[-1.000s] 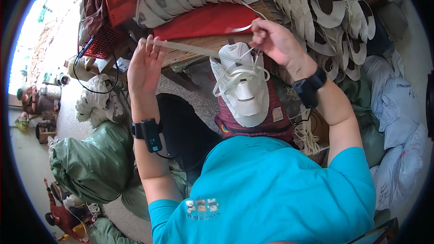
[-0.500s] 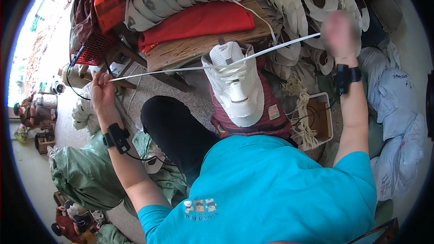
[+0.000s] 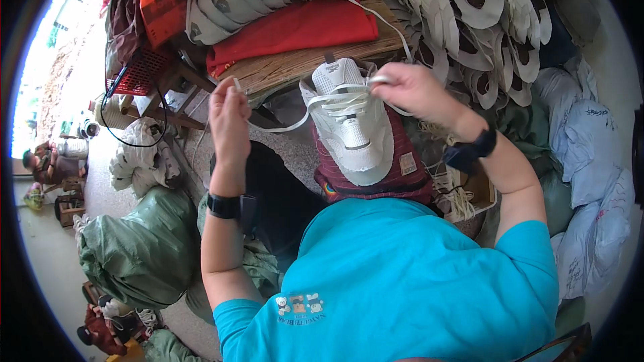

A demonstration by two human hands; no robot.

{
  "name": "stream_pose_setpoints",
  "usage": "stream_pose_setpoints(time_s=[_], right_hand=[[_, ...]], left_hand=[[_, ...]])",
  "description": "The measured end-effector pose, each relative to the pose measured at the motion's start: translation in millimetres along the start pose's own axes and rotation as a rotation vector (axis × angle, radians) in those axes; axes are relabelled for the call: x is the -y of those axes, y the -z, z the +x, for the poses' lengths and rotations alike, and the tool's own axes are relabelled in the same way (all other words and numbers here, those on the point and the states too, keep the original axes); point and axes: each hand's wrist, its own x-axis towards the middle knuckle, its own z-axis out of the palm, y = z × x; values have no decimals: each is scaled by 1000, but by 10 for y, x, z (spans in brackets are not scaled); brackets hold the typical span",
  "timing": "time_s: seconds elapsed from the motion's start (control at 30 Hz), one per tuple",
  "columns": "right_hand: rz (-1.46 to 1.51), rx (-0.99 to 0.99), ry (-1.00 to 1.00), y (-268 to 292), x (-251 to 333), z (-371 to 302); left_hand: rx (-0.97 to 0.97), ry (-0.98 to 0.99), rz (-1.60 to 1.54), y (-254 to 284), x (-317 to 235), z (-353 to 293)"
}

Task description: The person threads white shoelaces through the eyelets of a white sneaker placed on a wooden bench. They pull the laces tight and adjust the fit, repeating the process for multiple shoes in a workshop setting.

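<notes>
A white shoe upper (image 3: 352, 127), partly laced, rests toe toward me on maroon striped cloth (image 3: 412, 184) over my lap. Its tongue stands up at the far end. From its left side a white shoelace (image 3: 285, 129) runs slack to my left hand (image 3: 229, 110), whose fingers pinch it near the end. Just right of the tongue, my right hand (image 3: 414, 94) is closed on the other part of the lace, close to the upper eyelets. Several lace rows cross the front of the tongue.
Stacked white shoe uppers (image 3: 268, 0) lie on a wooden bench (image 3: 288, 67) with folded red cloth (image 3: 295, 33). More uppers (image 3: 469, 20) hang at the far right. A box with loose laces (image 3: 463, 194) stands right of my lap. Green sacks (image 3: 134, 248) and white sacks (image 3: 590, 154) flank me.
Both hands have come inward from wide apart, the right one down to the shoe upper and the left one toward it. The lace, stretched taut before, now hangs slack on the left.
</notes>
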Motion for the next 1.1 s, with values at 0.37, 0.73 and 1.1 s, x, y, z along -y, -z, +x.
stream_pose_setpoints(time_s=[0.37,0.73,1.1], right_hand=[[-576,111,79,-131,289,198],[-211,510,-319,24,349,292],[-447,-138,211,-234,202,202]], left_hand=[[140,134,103,-166,108,-349],[242,88,284,-520,185,-539],[335,-320,797,-631,356,-489]])
